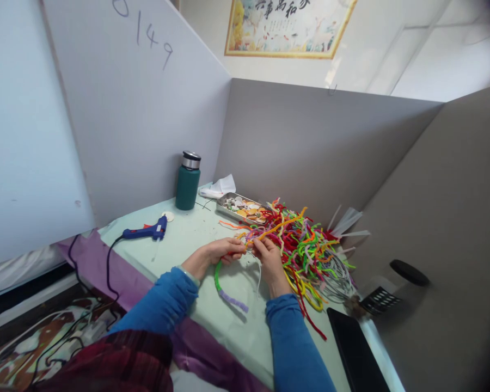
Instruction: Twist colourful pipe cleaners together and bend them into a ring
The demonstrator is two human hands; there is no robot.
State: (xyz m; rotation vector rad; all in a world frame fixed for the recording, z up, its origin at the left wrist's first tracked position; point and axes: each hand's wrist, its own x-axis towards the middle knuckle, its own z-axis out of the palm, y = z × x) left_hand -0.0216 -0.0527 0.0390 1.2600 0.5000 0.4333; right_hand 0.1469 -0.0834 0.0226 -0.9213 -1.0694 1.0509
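Note:
My left hand (227,250) is closed on a wrapped stem, whose green and purple end (228,296) curves down below it over the table. Close to its fingertips, my right hand (268,256) pinches an orange pipe cleaner (283,224) that slants up to the right. A thin white wire (259,277) hangs between the hands. Just beyond and to the right lies a big tangled pile of colourful pipe cleaners (306,245).
A blue glue gun (147,231) lies at the left, its cord running off the table. Behind stand a green bottle (188,182) and a metal tray (219,208) of small pieces. At the right front is a black flat object (355,348). Grey partitions (310,141) enclose the table.

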